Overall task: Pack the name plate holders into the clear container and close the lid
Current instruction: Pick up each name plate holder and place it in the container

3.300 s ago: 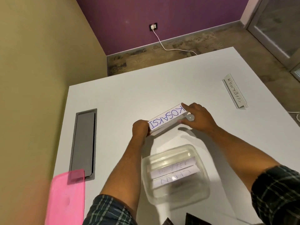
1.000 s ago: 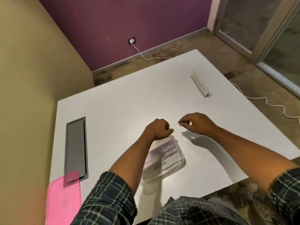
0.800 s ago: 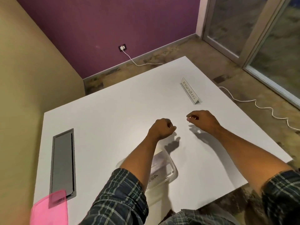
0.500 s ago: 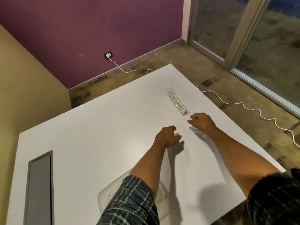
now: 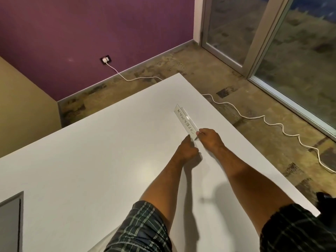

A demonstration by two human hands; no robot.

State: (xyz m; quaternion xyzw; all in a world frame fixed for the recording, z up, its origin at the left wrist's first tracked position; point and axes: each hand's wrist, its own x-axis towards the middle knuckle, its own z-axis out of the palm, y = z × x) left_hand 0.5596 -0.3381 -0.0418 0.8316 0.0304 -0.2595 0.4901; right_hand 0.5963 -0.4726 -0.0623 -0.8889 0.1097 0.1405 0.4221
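Both arms stretch far across the tabletop (image 5: 94, 160): right hand (image 5: 209, 138) pinches the SUPERMAN name plate holder (image 5: 185, 121) by its near end, left hand (image 5: 187, 149) curled, touching alongside to steady the lift.

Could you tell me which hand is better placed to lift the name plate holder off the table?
Right. The right hand already has fingers at the near end of the name plate holder; the left hand only reaches that end beside it.
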